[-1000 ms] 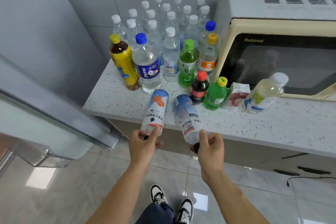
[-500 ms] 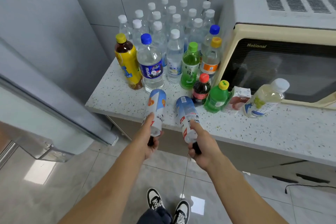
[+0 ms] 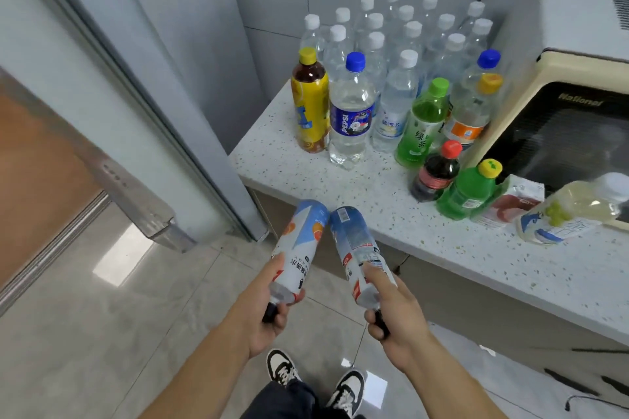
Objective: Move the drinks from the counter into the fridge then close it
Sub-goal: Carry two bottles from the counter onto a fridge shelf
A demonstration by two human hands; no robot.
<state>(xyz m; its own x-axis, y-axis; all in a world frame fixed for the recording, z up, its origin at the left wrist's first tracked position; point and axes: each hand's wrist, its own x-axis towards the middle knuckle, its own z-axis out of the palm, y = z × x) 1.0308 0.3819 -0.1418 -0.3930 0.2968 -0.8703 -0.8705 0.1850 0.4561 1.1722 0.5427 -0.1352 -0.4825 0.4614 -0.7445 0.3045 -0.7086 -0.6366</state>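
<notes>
Nearest: our left hand (image 3: 263, 318) grips one blue-white bottle (image 3: 299, 248) by its neck, our right hand (image 3: 396, 315) the other bottle (image 3: 357, 257) likewise — bases forward, off the counter (image 3: 476, 258), likely ready to carry. Left, the fridge door (image 3: 102, 119) stands open. Farther back, the remaining drinks (image 3: 391, 78) wait clustered beside the microwave (image 3: 578, 95).

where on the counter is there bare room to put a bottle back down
The counter is bare along its front edge, in front of the Pepsi bottle and right of the grape drink. It is crowded at the back corner with water bottles and beside the microwave.
</notes>
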